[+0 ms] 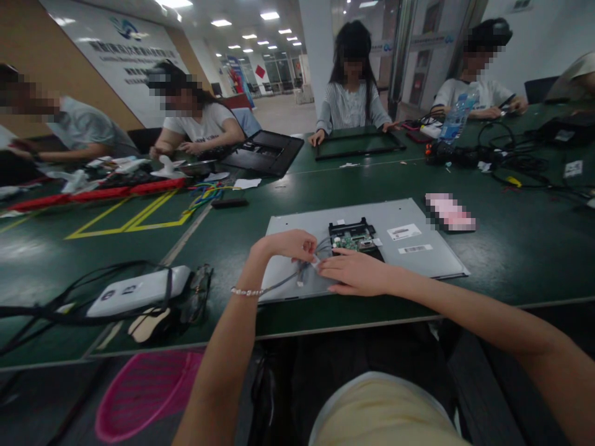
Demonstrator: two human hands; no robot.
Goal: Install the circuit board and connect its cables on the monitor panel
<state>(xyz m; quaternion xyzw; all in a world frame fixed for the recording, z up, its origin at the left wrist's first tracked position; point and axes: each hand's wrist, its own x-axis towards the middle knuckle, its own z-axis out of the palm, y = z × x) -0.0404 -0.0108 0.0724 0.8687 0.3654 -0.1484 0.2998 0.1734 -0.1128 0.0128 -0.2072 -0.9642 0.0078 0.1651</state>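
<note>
A flat grey metal panel (400, 217) lies on the green table, with a green circuit board (356, 240) in a black frame near its middle. Grey cables (284, 282) run from the board across the panel's left part. My left hand (298, 245), with a beaded bracelet on the wrist, has its fingers closed on the cables beside a small white piece (316, 261). Palm down, my right hand (356, 272) rests over the panel just below the board, fingers extended, its fingertips near the white piece. White labels (404, 231) are on the panel's right part.
A pink phone (450, 212) lies right of the panel. To the left are a white power bank (139, 291), black cables, and glasses (199, 291). A pink basket (149, 390) is below the table edge. Across the table, people handle black frames (360, 153) and other parts.
</note>
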